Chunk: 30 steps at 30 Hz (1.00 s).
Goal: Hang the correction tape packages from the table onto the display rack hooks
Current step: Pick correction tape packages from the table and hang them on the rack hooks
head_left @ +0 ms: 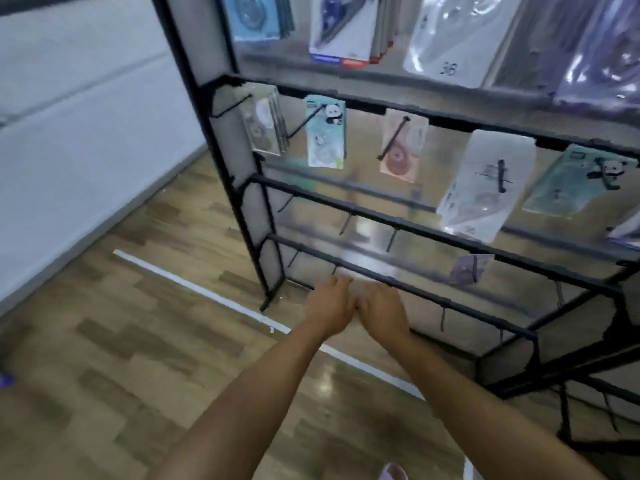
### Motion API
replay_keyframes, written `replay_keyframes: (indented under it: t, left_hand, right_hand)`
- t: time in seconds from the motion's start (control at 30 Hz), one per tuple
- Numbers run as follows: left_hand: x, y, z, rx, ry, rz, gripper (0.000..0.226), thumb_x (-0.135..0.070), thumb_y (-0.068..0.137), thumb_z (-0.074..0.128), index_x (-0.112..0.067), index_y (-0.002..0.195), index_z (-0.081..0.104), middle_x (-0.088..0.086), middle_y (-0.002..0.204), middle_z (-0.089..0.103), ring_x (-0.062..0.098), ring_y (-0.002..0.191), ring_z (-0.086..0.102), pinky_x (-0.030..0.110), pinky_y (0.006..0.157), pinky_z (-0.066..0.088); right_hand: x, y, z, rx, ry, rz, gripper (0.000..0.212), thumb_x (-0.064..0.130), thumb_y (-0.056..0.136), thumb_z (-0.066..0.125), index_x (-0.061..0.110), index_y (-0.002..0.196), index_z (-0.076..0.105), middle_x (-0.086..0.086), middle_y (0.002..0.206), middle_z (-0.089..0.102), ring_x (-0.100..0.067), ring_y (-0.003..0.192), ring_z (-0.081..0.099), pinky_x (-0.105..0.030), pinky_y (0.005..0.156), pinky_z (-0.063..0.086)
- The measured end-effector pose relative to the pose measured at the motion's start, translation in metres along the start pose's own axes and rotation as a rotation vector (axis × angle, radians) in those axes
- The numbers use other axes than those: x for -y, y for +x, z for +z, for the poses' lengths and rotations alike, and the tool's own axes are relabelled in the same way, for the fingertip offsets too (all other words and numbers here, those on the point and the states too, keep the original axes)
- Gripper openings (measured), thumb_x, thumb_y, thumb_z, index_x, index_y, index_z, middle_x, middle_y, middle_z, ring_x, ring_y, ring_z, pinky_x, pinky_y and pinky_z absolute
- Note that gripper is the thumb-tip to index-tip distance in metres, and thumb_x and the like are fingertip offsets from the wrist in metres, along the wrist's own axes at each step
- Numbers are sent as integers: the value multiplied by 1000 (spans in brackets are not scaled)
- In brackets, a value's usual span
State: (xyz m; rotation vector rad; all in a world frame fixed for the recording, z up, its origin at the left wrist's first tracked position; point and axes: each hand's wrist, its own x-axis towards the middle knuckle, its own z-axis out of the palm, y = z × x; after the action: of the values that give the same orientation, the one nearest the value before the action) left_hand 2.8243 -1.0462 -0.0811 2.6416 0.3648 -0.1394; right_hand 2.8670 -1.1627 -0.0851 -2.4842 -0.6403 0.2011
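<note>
Black metal bars of the display rack (381, 216) cross in front of the person, and both hands reach low to its bottom bar. Left hand (329, 306) and right hand (381, 310) sit side by side, touching, fingers curled toward the bar; blur hides whether they hold a package, so I cannot tell. Correction tape packages (326, 131) hang from hooks (393, 140) on the upper bar, well above the hands. One small purple package (467, 270) hangs just up and right of the right hand.
</note>
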Motion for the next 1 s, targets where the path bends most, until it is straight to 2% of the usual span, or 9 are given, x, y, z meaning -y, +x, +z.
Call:
replay_keyframes:
  t: [0.1,0.2,0.27,0.37,0.5,0.57,0.67,0.9,1.0]
  left_hand:
    - [73,-59,-45,-80,42,-98,41,-36,98,40,-18,134,48,7,132,53,30,119,47,41,94,44]
    - [152,-131,-89,-130,84,-213,39,-35,98,39,-19,133,47,7,131,51,30,120,45,41,94,43]
    - [200,-180,-115,-155,92,-314,41,-34,99,39,-18,137,44,7,136,47,30,125,42,40,100,39]
    - [263,-246,-149,-184,132,-473,42,-36,100,36,-24,139,42,6,141,44,29,129,39,40,103,38]
    - [334,-332,-178,-244,126,-668,41,-35,98,38,-22,136,45,7,137,48,29,127,41,40,101,40]
    - [367,-371,-188,-295,81,-780,39,-34,98,40,-20,134,47,7,135,47,29,127,41,39,100,41]
    - [420,-418,-204,-381,12,-932,39,-34,98,41,-15,132,45,10,135,46,31,126,41,40,99,39]
    - [559,-483,-261,-452,-69,-1175,44,-37,98,40,-19,138,41,10,137,46,33,125,43,40,97,38]
    - [619,-497,-297,-492,-109,-1267,41,-38,98,40,-17,133,42,12,132,48,33,123,45,42,95,40]
  right_hand:
    - [86,-11,39,125,-26,-66,19,18,92,48,9,94,64,-8,96,66,-24,90,60,-36,78,48]
    - [181,-33,84,209,32,-220,13,14,88,51,18,79,59,-8,90,62,-26,87,58,-34,71,43]
    - [244,-51,115,263,9,-303,14,15,87,52,17,93,64,-11,102,65,-31,98,59,-35,79,44]
    - [333,-80,159,327,-2,-428,34,16,90,48,16,121,60,-10,124,61,-28,118,53,-31,94,40]
    - [432,-114,217,465,25,-614,32,8,87,48,9,115,63,-13,118,64,-28,114,55,-24,88,34]
    - [475,-129,246,534,8,-671,33,10,89,49,9,120,60,-12,123,61,-26,118,52,-22,93,31]
    - [536,-145,292,594,4,-741,30,11,89,51,8,116,62,-13,120,62,-28,114,55,-28,96,37]
    - [680,-156,396,736,16,-845,36,12,94,46,13,129,53,-8,133,53,-23,125,46,-20,96,27]
    - [745,-146,433,779,19,-857,35,17,94,48,15,128,53,-7,132,54,-23,122,49,-23,96,34]
